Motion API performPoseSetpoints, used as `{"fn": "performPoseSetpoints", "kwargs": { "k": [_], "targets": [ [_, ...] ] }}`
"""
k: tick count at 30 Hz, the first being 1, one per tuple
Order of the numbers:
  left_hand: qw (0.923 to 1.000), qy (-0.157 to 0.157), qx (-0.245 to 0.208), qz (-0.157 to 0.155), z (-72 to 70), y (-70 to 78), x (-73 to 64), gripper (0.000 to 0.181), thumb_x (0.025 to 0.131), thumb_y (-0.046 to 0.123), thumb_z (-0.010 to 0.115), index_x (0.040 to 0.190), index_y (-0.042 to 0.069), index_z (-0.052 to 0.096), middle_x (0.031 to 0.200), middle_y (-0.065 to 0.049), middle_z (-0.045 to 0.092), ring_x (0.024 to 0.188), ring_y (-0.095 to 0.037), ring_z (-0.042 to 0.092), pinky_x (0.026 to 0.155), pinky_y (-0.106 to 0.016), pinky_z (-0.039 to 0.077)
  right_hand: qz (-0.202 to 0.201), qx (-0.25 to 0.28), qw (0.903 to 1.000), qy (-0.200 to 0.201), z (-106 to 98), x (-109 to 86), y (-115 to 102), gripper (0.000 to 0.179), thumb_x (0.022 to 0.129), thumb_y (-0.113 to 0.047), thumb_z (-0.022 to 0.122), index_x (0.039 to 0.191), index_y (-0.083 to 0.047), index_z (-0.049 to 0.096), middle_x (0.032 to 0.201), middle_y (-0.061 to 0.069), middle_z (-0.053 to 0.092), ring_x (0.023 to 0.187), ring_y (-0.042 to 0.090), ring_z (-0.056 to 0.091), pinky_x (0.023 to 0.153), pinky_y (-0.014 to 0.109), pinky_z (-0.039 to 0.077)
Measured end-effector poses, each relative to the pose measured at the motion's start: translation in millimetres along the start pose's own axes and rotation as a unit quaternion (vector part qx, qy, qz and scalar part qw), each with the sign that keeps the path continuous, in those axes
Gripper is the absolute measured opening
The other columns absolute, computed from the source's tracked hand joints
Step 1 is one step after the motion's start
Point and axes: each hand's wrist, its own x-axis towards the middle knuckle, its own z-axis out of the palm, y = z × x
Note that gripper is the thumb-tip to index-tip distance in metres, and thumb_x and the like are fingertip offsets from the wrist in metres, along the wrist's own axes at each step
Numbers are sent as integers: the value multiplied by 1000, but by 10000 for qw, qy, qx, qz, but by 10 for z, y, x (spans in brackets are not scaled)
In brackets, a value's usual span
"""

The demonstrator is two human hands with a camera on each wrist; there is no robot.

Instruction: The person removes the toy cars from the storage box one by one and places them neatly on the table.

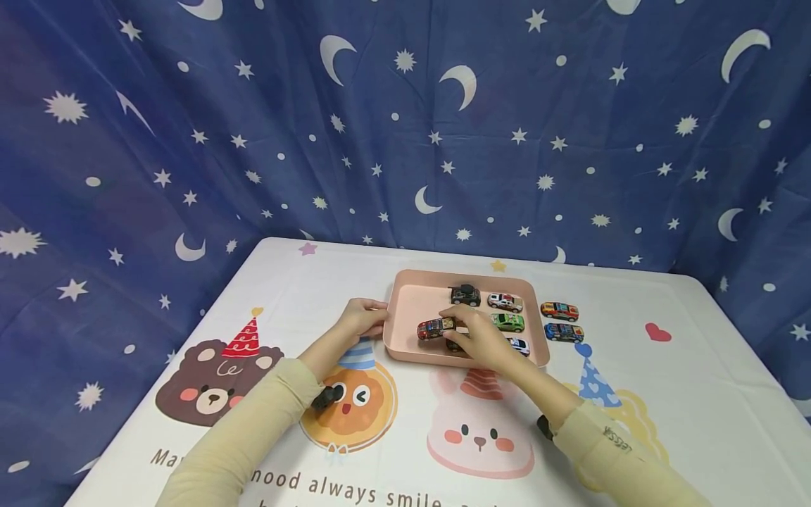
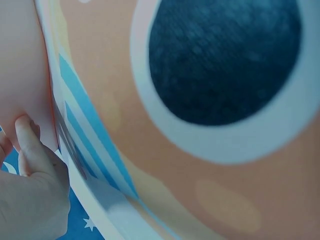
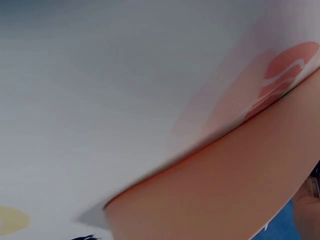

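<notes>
A shallow pink tray [image 1: 405, 355] lies on the table, and my left hand [image 1: 361, 320] grips its left rim. In the left wrist view, the thumb of the left hand [image 2: 37, 165] presses against the tray's pink wall [image 2: 25, 60]. My right hand [image 1: 481, 338] reaches into the tray and pinches a red toy car [image 1: 436, 328] by its right end, left of the other cars. Under this hand a dark toy car [image 1: 453, 346] is partly hidden. In the right wrist view, the tray wall [image 3: 215, 175] covers most of the right hand [image 3: 306, 212].
Inside the tray stand a black toy vehicle [image 1: 465, 295], a white toy car [image 1: 505, 303], a green toy car [image 1: 509, 322] and another white car [image 1: 519, 346]. An orange toy car [image 1: 560, 311] and a blue toy car [image 1: 564, 332] sit right of the tray. A starry curtain [image 1: 405, 141] hangs behind.
</notes>
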Motion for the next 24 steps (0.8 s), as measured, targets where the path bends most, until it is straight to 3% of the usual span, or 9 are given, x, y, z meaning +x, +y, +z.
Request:
{"fn": "performPoseSetpoints", "kwargs": {
  "k": [9,17,24],
  "targets": [
    [10000,27,8,44,4,-21,10,33,86,5,62,118,-1,62,75,0,63,56,-2,58,50,-12,53,55,191,9995,229,-133,-140,84,31,89,-3,62,119,1,58,121,18,58,106,31,61,91,39,56],
    [9999,5,-87,58,9,-26,20,33,85,4,62,117,-3,62,72,1,62,56,-2,58,49,-12,53,-130,212,9985,493,-215,-236,158,31,87,0,62,117,3,56,116,19,59,105,35,60,92,45,54],
    [10000,5,-65,15,12,-18,23,34,85,4,63,118,-2,62,76,-1,63,58,-3,59,50,-12,54,-280,257,9972,640,-311,-350,207,31,86,3,62,116,6,55,113,21,59,101,37,61,89,42,55]
  ]
}}
